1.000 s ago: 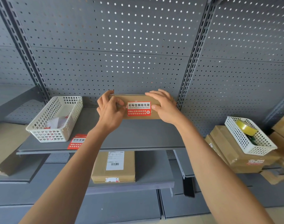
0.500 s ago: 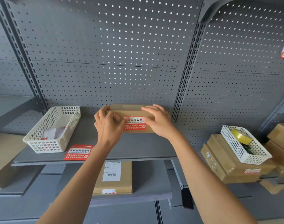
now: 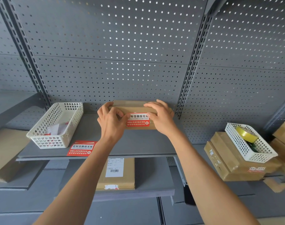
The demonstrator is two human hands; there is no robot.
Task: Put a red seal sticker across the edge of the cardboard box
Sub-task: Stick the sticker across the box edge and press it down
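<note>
A flat cardboard box (image 3: 133, 106) lies on the grey shelf (image 3: 135, 143) against the pegboard. A red seal sticker (image 3: 138, 121) with white band and print is stuck on the box's front face, its top at the upper edge. My left hand (image 3: 111, 121) grips the box's left end, thumb beside the sticker's left edge. My right hand (image 3: 161, 116) holds the right end, fingers over the top and thumb touching the sticker's right edge.
A white basket (image 3: 57, 125) with sticker scraps stands at the left. Another red sticker (image 3: 81, 148) lies at the shelf's front edge. A labelled box (image 3: 115, 173) sits on the lower shelf. At right, stacked boxes (image 3: 232, 163) carry a basket (image 3: 250, 142) with yellow tape (image 3: 245, 133).
The view has tilted up, so the box and hands sit lower in frame. Both hands stay on the box, pressing at the sticker's sides; the box now rests on the shelf.
</note>
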